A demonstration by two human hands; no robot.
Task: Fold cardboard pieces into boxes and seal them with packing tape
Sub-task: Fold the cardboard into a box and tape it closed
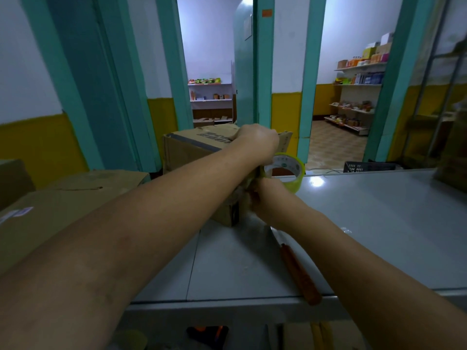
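Ahead, the left hand point(257, 137) rests atop the box point(192, 150), grip unclear. Nearer, the right hand point(262, 198) grips the tape roll point(290, 173) beside it.

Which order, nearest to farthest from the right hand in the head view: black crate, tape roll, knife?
1. The tape roll, held by the right hand.
2. The knife, on the table under that forearm.
3. The black crate, beyond the table's far edge.

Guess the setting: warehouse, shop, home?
Probably a small shop's packing room. A cardboard box sits on a grey worktable with a tape roll held beside it, flat cardboard lies at left, and shelves of packaged goods show through the doorways.
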